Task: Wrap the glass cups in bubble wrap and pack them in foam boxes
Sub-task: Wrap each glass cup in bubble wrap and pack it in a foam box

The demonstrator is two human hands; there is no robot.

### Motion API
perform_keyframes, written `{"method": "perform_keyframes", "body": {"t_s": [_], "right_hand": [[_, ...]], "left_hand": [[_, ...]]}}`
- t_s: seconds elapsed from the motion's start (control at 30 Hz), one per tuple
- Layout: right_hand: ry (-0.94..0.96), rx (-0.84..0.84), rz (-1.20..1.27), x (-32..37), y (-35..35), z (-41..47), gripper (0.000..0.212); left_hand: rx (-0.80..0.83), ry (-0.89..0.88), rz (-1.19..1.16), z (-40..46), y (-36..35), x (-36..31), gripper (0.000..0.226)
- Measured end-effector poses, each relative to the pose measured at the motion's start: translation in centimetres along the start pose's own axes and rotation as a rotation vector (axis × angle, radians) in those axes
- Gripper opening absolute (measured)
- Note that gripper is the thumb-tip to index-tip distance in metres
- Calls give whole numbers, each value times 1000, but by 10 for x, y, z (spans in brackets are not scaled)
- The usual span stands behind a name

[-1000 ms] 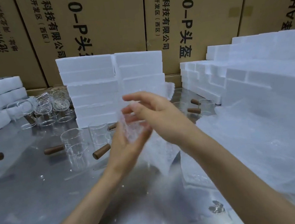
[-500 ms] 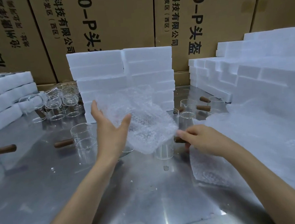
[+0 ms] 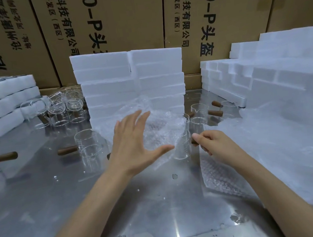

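Cardboard cartons [image 3: 102, 27] wall off the back of a steel counter [image 3: 161, 205] crowded with foam and glass. Near the middle of that counter stands the glass cup [image 3: 182, 146] now being worked on, upright, with its wooden handle [image 3: 193, 141] pointing right. The right hand [image 3: 211, 143] pinches that handle between thumb and curled fingers. Half a second ago this hand had only just reached the handle; a second ago both hands were up together on the wrap, with no cup in play.

The bubble wrap sheet [image 3: 159, 129] has changed most. It was bunched between the palms, then opened out, and it now lies spread across the left hand [image 3: 133, 146], whose fingers are straight and fanned, palm cradling the sheet just left of the cup and touching its side. My reading is that the sheet is ready and the cup is about to be laid into it, so wrapping proper has not begun.

Outward from there, more handled cups [image 3: 90, 143] wait toward the left edge and the far right. Stacked foam boxes [image 3: 127, 78] rise at the back edge, more foam blocks [image 3: 264, 78] at the right, and a loose bubble wrap pile [image 3: 282, 152] drapes the right edge.
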State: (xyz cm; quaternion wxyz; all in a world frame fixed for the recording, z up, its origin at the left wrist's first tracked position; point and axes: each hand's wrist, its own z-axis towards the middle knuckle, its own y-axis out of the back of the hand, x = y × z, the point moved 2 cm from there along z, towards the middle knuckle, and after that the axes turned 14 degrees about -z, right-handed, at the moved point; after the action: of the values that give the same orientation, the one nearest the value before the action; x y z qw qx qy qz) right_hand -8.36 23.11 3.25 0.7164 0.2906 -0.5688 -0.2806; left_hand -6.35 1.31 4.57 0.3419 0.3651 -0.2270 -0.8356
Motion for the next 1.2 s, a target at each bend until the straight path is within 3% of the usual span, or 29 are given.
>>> {"method": "perform_keyframes", "body": {"t_s": [0.2,0.33,0.5,0.63,0.7,0.77,0.9,1.0,1.03,1.07,1.1,1.17,1.2], "right_hand": [[3,-10,-8,-3,-1,1,29],[7,-15,-3,-2,-1,1,30],[17,-16,-6,-4,-2,2,29],[18,-27,3,-4,0,3,30],[33,-31,11,-3,-3,2,31],[17,-33,-32,1,-5,2,31],[31,-17,14,3,11,0,30],[-191,-175,-196,33,-1,-11,21],[-252,-216,-68,47,-7,-14,14],[-264,-364,-19,54,-6,-14,16],[-227,-198,109,50,-5,-12,14],[-80,-119,-22,19,-7,-10,18],[-35,-8,55,7,5,-7,15]], "left_hand": [[-182,370,190,3,19,24,88],[-184,394,288,4,26,29,68],[-443,29,128,5,31,15,42],[-738,-309,35,4,45,-7,37],[-793,-473,69,2,48,-16,35],[-743,-633,92,-3,44,-26,33],[-425,-890,176,-14,19,-54,19],[-148,-946,174,-22,-3,-67,13],[-95,-958,140,-23,-6,-69,15],[-83,-971,114,-24,-8,-70,18],[-118,-983,108,-23,-9,-69,18],[-292,-944,137,-21,-8,-66,26],[-390,-880,125,-20,-6,-64,35]]}}
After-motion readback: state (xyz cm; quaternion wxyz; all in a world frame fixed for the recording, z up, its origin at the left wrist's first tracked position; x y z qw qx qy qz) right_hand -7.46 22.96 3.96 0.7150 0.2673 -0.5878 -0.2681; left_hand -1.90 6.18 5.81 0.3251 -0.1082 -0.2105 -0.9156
